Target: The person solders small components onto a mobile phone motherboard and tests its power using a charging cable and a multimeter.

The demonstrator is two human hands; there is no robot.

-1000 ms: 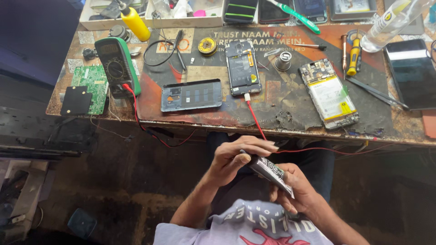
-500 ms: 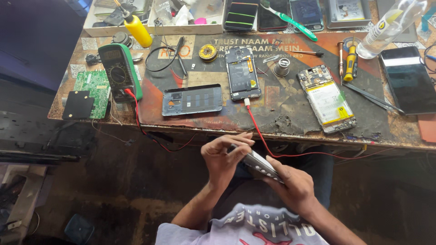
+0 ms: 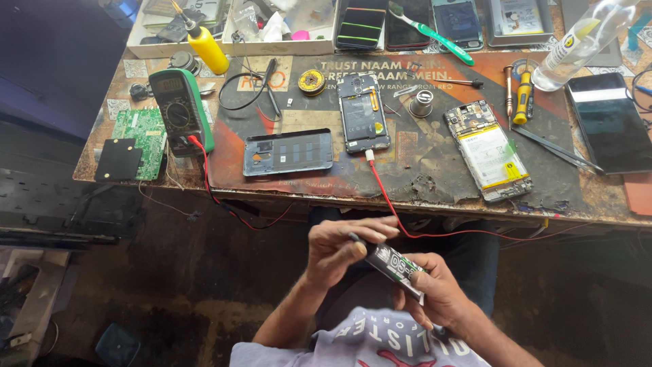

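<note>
1. Right hand [image 3: 435, 295] cradles a small dark phone part [image 3: 396, 266] below the worktop's [image 3: 435, 178] front edge, over the lap; grip closed around it
2. Left hand [image 3: 339, 248] pinches the part's upper end, fingertips pressed together on it
3. Risk: part is held off the worktop, so a slip would likely drop it to the floor
4. Red cable [image 3: 390, 204] hangs just beside the hands; could snag

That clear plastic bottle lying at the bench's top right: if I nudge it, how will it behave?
The bottle lies on its side and looks round, so it would probably roll. It seems clear and thin-walled, so likely light and easily shifted. It lies close above the dark phone, which it might bump.
</note>
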